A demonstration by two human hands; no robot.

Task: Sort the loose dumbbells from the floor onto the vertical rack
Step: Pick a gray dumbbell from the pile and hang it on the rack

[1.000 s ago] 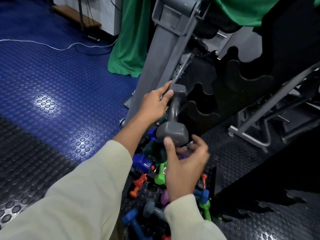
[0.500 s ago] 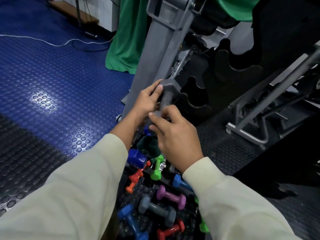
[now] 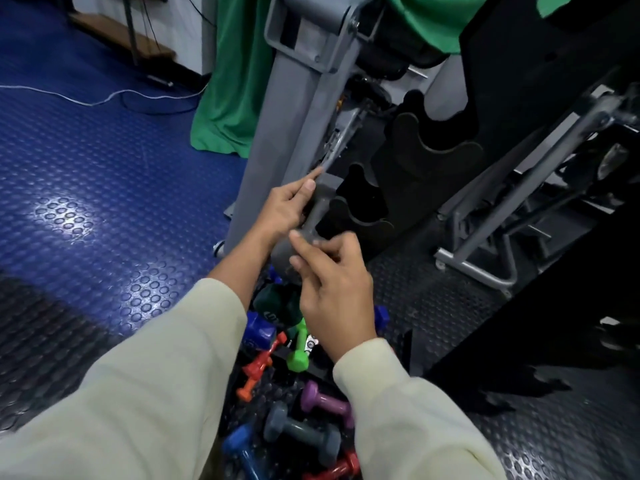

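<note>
A large grey dumbbell point(image 3: 313, 220) is held tilted at the lowest notches of the black vertical rack point(image 3: 426, 157). My left hand point(image 3: 284, 209) grips its upper end and handle. My right hand point(image 3: 332, 289) cups its lower head, fingers wrapped over it. Below my arms several loose dumbbells lie on the floor: a green one point(image 3: 299, 351), an orange one point(image 3: 258, 372), a purple one point(image 3: 323, 401), a small grey one point(image 3: 301, 434), a blue one point(image 3: 242, 452) and a red one point(image 3: 341, 469).
A grey machine column point(image 3: 294, 116) stands just left of the rack, with a green cloth point(image 3: 228, 81) behind it. A grey metal frame point(image 3: 485, 216) slants at the right. A white cable point(image 3: 86, 98) crosses the blue studded floor point(image 3: 86, 185).
Both hands carried the grey dumbbell forward to the rack's lowest notches. My right hand shifted from beneath the lower head to over it.
</note>
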